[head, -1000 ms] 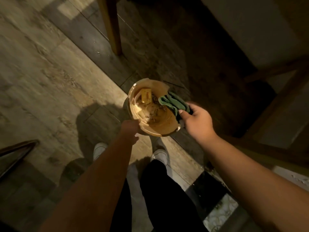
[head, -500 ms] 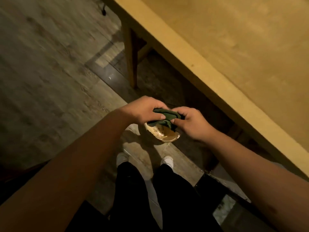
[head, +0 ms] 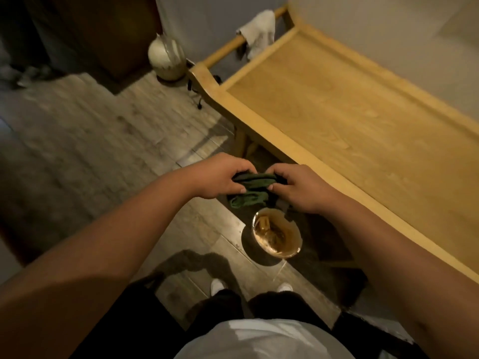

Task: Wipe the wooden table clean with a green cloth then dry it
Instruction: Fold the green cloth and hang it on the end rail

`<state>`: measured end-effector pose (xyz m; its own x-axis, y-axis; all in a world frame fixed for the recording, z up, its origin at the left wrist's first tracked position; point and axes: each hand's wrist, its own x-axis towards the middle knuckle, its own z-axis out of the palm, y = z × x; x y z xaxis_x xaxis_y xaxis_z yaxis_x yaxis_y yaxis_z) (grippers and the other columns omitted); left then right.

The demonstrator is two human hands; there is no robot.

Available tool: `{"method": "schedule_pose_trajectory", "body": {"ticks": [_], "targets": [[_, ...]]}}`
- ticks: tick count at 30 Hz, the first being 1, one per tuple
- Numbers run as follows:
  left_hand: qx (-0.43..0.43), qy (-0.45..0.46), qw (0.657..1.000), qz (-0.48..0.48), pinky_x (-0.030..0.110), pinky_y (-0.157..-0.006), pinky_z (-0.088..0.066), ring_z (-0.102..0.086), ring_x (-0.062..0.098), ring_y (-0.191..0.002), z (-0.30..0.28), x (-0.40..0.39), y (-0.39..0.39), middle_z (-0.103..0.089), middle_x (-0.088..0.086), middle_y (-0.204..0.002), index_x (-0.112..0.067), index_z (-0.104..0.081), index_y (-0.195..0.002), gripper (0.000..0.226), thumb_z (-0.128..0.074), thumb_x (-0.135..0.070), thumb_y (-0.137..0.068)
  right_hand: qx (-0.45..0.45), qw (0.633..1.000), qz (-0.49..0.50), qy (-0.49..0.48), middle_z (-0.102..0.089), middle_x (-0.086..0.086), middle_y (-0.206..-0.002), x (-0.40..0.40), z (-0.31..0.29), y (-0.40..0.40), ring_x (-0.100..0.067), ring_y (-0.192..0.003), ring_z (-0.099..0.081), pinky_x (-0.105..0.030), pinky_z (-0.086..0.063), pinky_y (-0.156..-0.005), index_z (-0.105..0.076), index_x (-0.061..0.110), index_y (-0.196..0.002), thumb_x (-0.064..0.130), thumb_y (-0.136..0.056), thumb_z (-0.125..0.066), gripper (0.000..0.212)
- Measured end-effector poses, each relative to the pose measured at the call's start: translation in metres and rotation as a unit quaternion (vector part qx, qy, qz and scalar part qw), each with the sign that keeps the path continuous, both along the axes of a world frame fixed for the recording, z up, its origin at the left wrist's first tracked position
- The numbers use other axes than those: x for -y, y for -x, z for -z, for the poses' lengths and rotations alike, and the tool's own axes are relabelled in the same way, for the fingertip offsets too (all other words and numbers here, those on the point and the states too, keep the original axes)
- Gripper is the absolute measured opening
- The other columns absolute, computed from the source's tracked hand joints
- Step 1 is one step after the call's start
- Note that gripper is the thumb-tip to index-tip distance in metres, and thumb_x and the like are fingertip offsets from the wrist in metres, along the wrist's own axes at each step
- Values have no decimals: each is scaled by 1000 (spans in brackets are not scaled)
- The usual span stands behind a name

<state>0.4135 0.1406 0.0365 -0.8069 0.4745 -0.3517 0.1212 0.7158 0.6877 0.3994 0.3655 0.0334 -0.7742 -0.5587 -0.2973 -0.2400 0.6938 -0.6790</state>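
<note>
Both my hands hold the green cloth [head: 255, 187] in front of me, above the floor. My left hand [head: 220, 178] grips its left end and my right hand [head: 300, 187] grips its right end, with a bunched fold hanging below. The wooden table [head: 350, 120] with a raised rim stretches to the right and back. A white cloth [head: 259, 29] hangs on the rail at the table's far end.
A round tan bucket [head: 293, 251] with debris in it stands on the floor just below my hands, beside the table's near edge. A pale round vase [head: 167, 58] stands on the floor at the back. My feet [head: 217, 286] are on wooden flooring.
My left hand left the bucket and joined the right on the cloth. Both hands lifted the cloth away from the bucket. The view swung up, so the tabletop now shows.
</note>
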Motion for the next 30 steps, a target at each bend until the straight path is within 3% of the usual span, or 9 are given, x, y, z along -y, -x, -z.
{"method": "schedule_pose_trajectory", "body": {"ticks": [6, 9, 13, 16, 18, 21, 25, 28, 30], "targets": [[-29, 26, 999, -10, 36, -67, -51, -63, 15, -79, -35, 38, -1, -68, -2, -85, -25, -71, -100, 10, -61, -27, -97, 23, 999, -13, 40, -68, 10, -85, 29, -23, 8, -6, -76, -63, -27, -50, -66, -68, 37, -93, 22, -94, -64, 15], [-53, 24, 998, -28, 26, -61, -43, -58, 4, -74, -37, 49, 2, -63, -9, -82, -37, -62, -87, 16, -58, -27, -98, 12, 999, -22, 38, -64, 10, -89, 47, -20, 16, -3, -79, -59, -25, -44, -66, -62, 37, -95, 19, -97, -58, 19], [-54, 7, 996, -75, 18, -61, -40, -58, 2, -78, -32, 61, 19, -60, -13, -86, -44, -54, -88, 20, -55, -27, -100, 52, 994, 9, 94, -63, -1, -95, 69, -12, 29, -13, -84, -61, -30, -53, -67, -58, 21, -105, 14, -96, -54, 12], [-61, 17, 996, -63, 18, -60, -40, -58, 1, -78, -27, 72, 46, -60, -14, -86, -34, -59, -98, 9, -54, -27, -100, 64, 992, -1, 113, -65, -1, -93, 84, -5, 47, -17, -80, -66, -29, -57, -66, -56, 18, -109, 30, -89, -63, 24], [-62, 27, 997, -42, 17, -60, -40, -58, 1, -78, -24, 80, 68, -60, -14, -85, -33, -61, -99, 8, -55, -27, -100, 34, 994, -2, 102, -66, -1, -90, 98, 4, 64, -16, -77, -66, -31, -57, -66, -59, 15, -105, 37, -92, -64, 26], [-71, 80, 994, -8, 21, -59, -40, -56, 1, -76, -23, 99, 109, -58, -15, -82, -31, -62, -97, 8, -55, -28, -99, 30, 995, 32, 95, -65, -2, -78, 113, 21, 105, -10, -70, -61, -31, -48, -62, -65, 13, -87, 27, -93, -64, 15], [-68, 105, 992, 5, 18, -56, -40, -57, 1, -74, -26, 122, 166, -60, -14, -80, -29, -63, -94, 10, -55, -28, -100, 76, 988, 73, 117, -65, 0, -76, 126, 28, 162, -13, -72, -59, -35, -45, -67, -68, 19, -82, 21, -91, -67, 9], [-58, 97, 994, -8, 12, -54, -36, -56, -8, -74, -30, 136, 201, -58, -18, -77, -43, -56, -90, 16, -56, -30, -99, 23, 996, 47, 66, -64, 8, -80, 139, 26, 199, -8, -77, -58, -31, -42, -66, -64, 26, -88, 20, -90, -67, 7], [-52, 84, 994, -37, 20, -59, -39, -58, 1, -75, -27, 147, 223, -61, -13, -81, -34, -61, -95, 9, -55, -30, -99, -2, 999, 32, 32, -65, 7, -85, 146, 21, 221, -10, -81, -59, -32, -45, -68, -62, 29, -95, 19, -91, -65, 11]]}}
